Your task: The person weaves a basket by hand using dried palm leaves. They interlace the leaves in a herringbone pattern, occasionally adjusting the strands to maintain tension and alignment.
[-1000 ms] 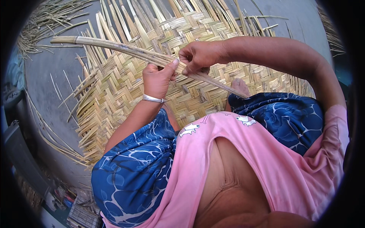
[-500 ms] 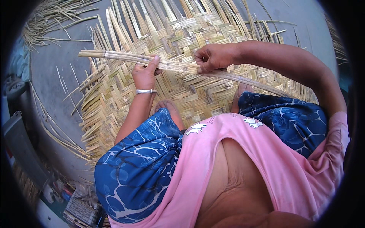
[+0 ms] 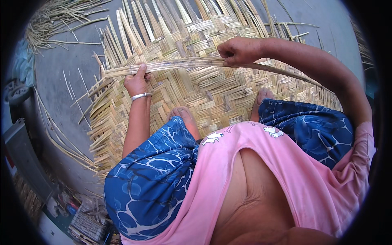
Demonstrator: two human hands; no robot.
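A long bundle of flat reed strips (image 3: 183, 63) stretches across in front of me, bowed slightly upward. My left hand (image 3: 136, 81), with a pale bangle at the wrist, pinches it near its left end, thumb on top. Farther right, my right hand (image 3: 241, 51) is closed around the same strips, whose tail runs on under my right forearm toward the mat's right edge. Beneath lies a large woven reed mat (image 3: 196, 100) in a slanting pattern, with unwoven strip ends (image 3: 139, 24) fanning out at its far side. My bare feet rest on the mat.
Loose reeds (image 3: 57, 22) are heaped on the grey floor (image 3: 57, 61) at the far left. More long strips (image 3: 61, 143) lie along the mat's left side. A grey plastic piece (image 3: 26, 151) and a crate (image 3: 87, 224) stand at the left and lower left.
My left hand has slid left along the strips, nearer their end. My right hand has moved slightly right and away from me, so the hands are farther apart.
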